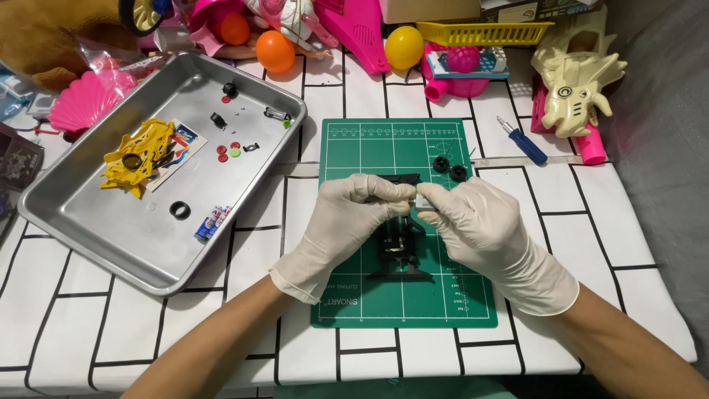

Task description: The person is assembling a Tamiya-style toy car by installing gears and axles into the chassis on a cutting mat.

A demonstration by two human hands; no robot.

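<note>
I'm looking down on a table covered in a white cloth [635, 244] with black brick-like lines; at the right edge of the frame the cloth drops off beside grey fabric. In the middle of the frame lies a green cutting mat [369, 148]. At left a metal tray [96, 236] holds a yellow plastic frame [140, 155], a black ring [179, 210], small red and green bits and two small batteries [213, 222]. Along the top edge toys crowd together: an orange ball [275, 50], a yellow ball [404, 46], a yellow basket [484, 32] and a cream toy blaster [576, 81]. A blue-handled screwdriver [523, 140] lies right of the mat, and two small black wheels [450, 168] sit on the mat's upper right.

Bare cloth shows below and to the right of the mat; the tray's corner comes near the mat's left edge.

My left hand [347, 222] and right hand [484, 225], both in pale gloves, meet over the mat, each with its fingers closed on the top of a black toy chassis [401, 247]. It is dark and skeletal; its lower end rests on the mat, and a small silvery part shows between the fingertips.
</note>
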